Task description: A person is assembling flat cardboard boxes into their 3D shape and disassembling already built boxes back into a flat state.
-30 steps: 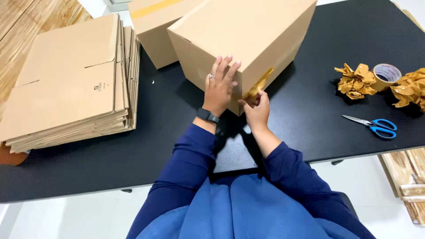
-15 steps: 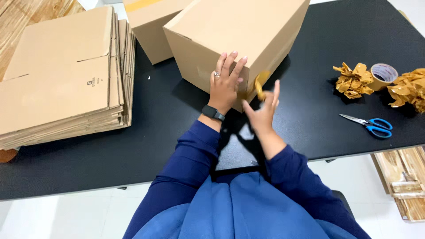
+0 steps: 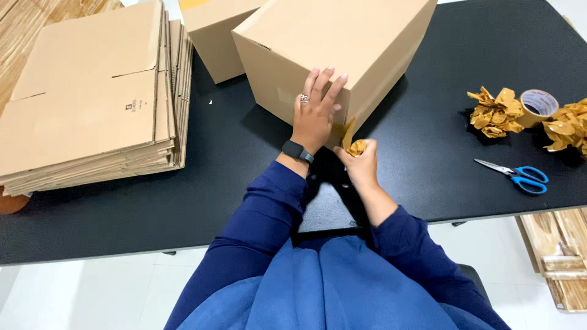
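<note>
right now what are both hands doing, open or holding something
Left hand: open, flat against the side of the cardboard box.
Right hand: closed on a crumpled strip of brown tape at the box's corner.

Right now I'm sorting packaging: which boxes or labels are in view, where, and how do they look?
Box: centre, tan cardboard cube, left hand flat on it.
Second box: behind it, tan.
Flat boxes: left stack, tan, small dark printed mark.
Tape roll: right, tan ring.
</note>
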